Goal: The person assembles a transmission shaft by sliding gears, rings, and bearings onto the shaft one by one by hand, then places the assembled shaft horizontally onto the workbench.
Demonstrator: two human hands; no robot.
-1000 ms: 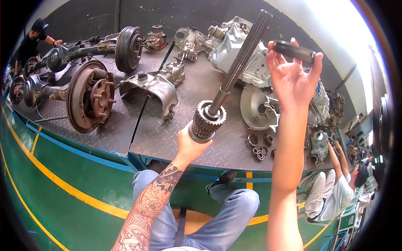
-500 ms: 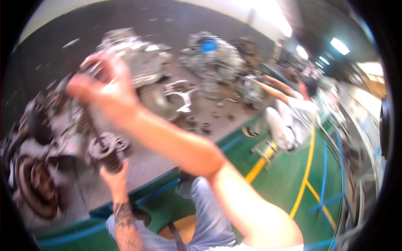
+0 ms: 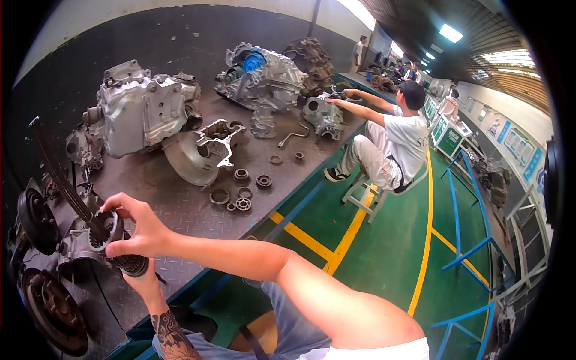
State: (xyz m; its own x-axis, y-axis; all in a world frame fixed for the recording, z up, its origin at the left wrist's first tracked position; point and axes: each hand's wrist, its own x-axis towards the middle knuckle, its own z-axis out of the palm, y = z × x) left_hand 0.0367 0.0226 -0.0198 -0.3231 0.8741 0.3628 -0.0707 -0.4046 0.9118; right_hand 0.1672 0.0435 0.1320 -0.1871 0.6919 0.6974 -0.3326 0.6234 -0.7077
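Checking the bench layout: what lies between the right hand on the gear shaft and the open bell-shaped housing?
In the head view, between the right hand and the bell-shaped housing lies bare checker-plate bench; the loose bearing rings sit farther right.

The table was dark grey steel with a raised tread pattern, edged in blue. The splined shaft was dark, almost black, ribbed along its length, and the gear on it was dull grey metal. The left forearm carried a black tattoo. The gearbox housings were pale silver-grey, one with a bright blue part showing. The bearing rings were dark and oily. The floor was green, crossed by yellow lines. The railing was blue. A seated person wore a white shirt and light grey trousers.
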